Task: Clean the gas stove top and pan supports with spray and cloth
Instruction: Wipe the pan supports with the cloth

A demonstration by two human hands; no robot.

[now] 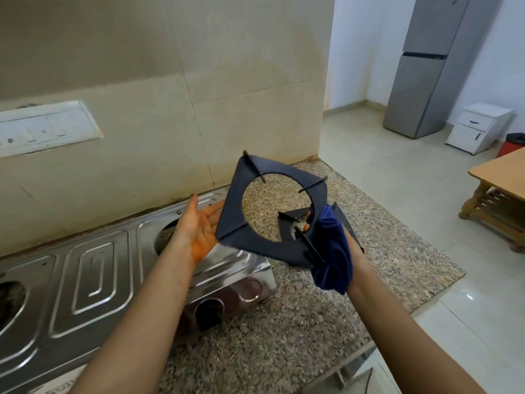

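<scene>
A dark square pan support (241, 191) with a round hole is held tilted in the air above the counter. My left hand (200, 226) lies flat and open against its left corner, palm up. My right hand (348, 245) grips its right edge through a blue cloth (333, 251) that wraps the hand. A second dark pan support (294, 216) lies on the counter behind, partly hidden. The steel gas stove top (93, 268) sits at the left with its burner openings bare. No spray bottle is in view.
The speckled granite counter (284, 322) runs to an edge at the right, with tiled floor beyond. A beige wall with a switch panel (42, 129) stands behind the stove. A fridge (426, 69), a white drawer unit (480, 127) and a wooden table (500, 177) stand farther off.
</scene>
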